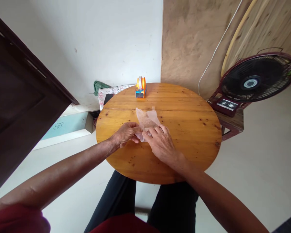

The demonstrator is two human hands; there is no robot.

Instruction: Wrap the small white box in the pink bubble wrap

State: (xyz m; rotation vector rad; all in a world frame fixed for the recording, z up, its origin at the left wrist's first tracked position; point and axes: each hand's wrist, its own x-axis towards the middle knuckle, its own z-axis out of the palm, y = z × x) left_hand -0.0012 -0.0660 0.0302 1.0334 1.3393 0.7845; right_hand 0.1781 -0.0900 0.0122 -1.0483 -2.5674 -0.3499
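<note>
A sheet of translucent bubble wrap (145,119) lies crumpled near the middle of the round wooden table (189,126). Its near end is bunched up between my hands, and whatever may be inside the bundle is hidden. My left hand (128,133) pinches the bundle's left side between thumb and fingers. From the right, my right hand (161,142) presses down with bent fingers, gripping the folded near edge. A small strip that looks like clear tape (153,108) shows at the wrap's far edge.
An orange and blue tape dispenser (141,87) stands at the table's far edge. To the right, a dark red fan (251,82) rests on a wooden stool (232,124). A printed sack (103,95) and a pale blue box (65,124) are beyond the table's left side.
</note>
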